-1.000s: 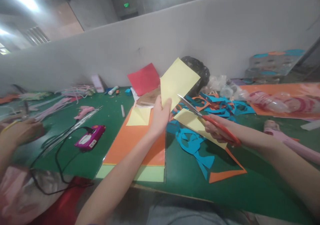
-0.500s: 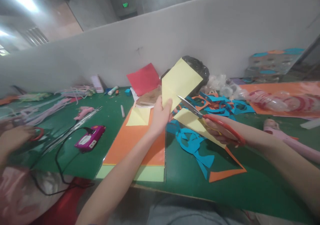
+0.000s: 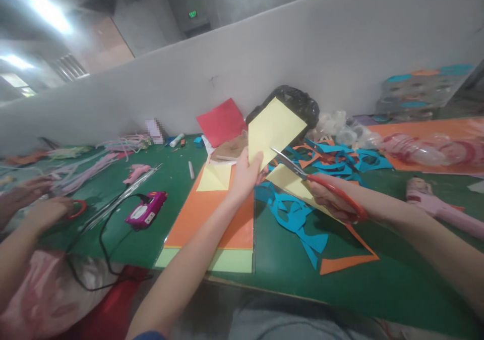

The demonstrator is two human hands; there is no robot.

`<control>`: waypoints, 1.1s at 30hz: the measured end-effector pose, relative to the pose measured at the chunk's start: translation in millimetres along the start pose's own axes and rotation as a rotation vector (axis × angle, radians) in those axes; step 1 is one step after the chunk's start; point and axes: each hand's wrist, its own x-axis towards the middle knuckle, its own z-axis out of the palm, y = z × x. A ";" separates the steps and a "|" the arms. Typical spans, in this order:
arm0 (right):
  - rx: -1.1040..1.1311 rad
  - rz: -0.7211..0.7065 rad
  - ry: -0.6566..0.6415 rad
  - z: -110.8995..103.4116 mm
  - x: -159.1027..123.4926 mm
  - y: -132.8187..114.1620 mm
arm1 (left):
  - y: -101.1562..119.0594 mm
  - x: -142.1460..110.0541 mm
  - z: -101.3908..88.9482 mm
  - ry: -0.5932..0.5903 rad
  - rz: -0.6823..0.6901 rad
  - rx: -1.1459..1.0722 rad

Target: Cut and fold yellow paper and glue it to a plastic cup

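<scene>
In the left fingers point(image 3: 257, 159), a pale-yellow, sharp-cornered sheet point(image 3: 275, 129)

The one camera, head-worn, looks forward and down over the table point(image 3: 401, 284), with the left hand point(image 3: 245, 176) and right hand point(image 3: 325, 197) near, mid-frame; the wall point(image 3: 181, 82) slants across the upper frame, rising rightward.
</scene>
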 end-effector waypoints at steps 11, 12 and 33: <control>0.060 0.054 0.049 3.9 3.7 3.3 | -1.0 -4.2 4.1 -0.076 -0.024 0.015; 0.086 0.057 0.045 4.1 5.0 3.6 | -1.2 -3.8 3.6 -0.078 -0.024 0.013; 0.047 -0.004 0.024 -0.8 10.3 13.2 | 3.8 -7.6 6.3 -0.188 -0.110 -0.009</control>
